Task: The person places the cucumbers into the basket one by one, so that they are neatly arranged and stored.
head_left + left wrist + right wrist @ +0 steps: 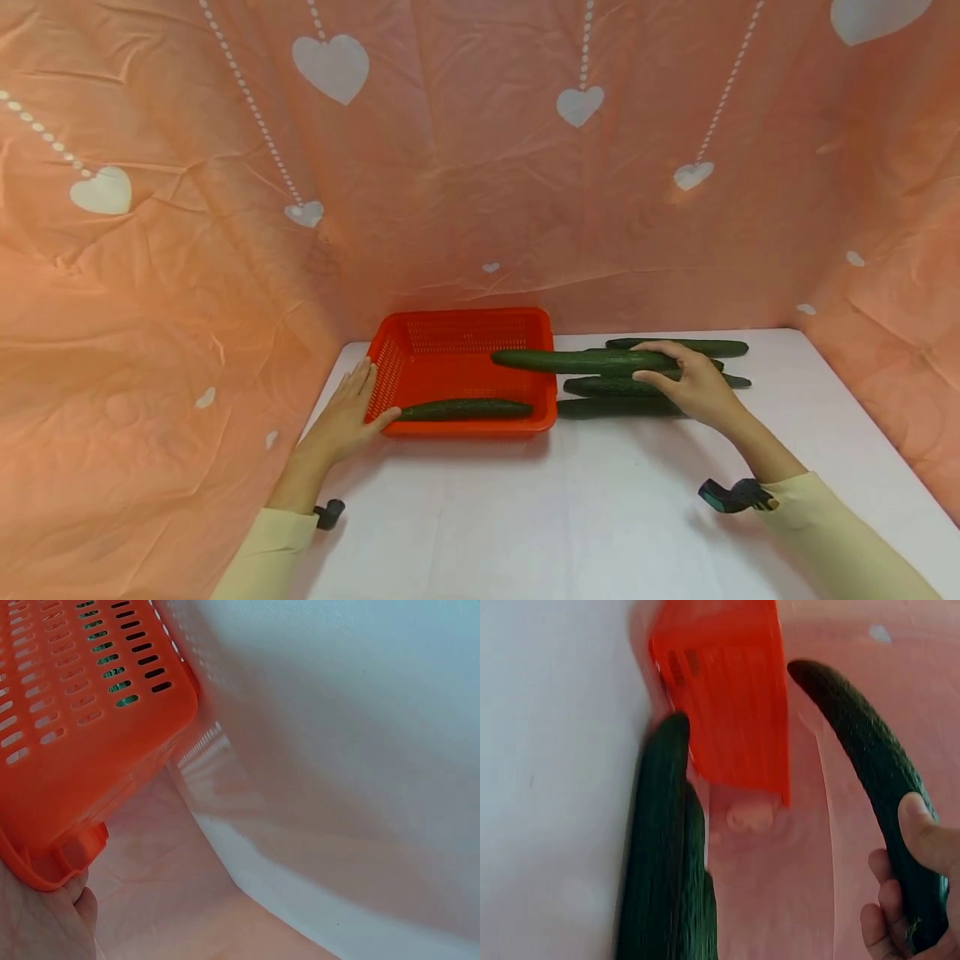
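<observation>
My right hand [697, 387] grips a long dark green cucumber [555, 361] near one end, thumb on one side and fingers round the other. The cucumber is raised, its far end over the right rim of a red plastic basket [465, 429]. Straight fingers of my left hand [341, 421] lie along the basket's left rim, the thumb spread to the front rim. Inside the basket, another cucumber [468, 408] lies along the front wall. Under and around my right hand are several more cucumbers [622, 407], partly hidden by the hand and the held one.
A white table [487, 517] carries the basket and the pile. Peach-coloured cloth [465, 183] with white hearts hangs behind and at both sides. Each wrist wears a dark strap-on device [735, 496].
</observation>
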Available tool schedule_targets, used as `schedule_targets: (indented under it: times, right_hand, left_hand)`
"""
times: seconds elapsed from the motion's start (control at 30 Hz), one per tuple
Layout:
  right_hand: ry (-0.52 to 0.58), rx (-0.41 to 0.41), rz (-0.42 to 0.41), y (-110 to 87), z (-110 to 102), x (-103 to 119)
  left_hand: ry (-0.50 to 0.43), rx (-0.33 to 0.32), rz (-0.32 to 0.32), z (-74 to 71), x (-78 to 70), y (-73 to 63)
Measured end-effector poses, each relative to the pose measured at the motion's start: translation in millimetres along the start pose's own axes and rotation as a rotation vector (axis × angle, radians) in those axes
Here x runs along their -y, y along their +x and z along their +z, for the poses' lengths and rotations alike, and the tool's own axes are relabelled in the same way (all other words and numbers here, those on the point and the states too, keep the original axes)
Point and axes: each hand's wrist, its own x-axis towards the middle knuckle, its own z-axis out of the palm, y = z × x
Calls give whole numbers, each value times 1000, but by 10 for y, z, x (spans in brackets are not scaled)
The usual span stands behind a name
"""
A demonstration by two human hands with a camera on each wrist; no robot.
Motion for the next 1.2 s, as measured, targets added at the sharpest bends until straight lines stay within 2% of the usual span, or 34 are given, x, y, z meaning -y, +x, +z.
schedule_targets:
  times: [0.27,0.7,0.87,1.0,1.2]
  right_hand:
    - [71,55,-55,221,343,216]
    - [116,70,-106,532,785,512]
    - [158,126,-83,615,928,653]
    - [234,192,-28,660,1035,749]
    - [249,233,11,763,1207,824]
  left_hand:
    - [1,5,-10,-16,-18,-4]
    - [-3,2,-3,-21,-33,-4]
    - [0,0,0,-19,-24,-3]
    - [3,-1,1,-21,-24,-4]
    - [4,-2,3,-14,-13,-9]
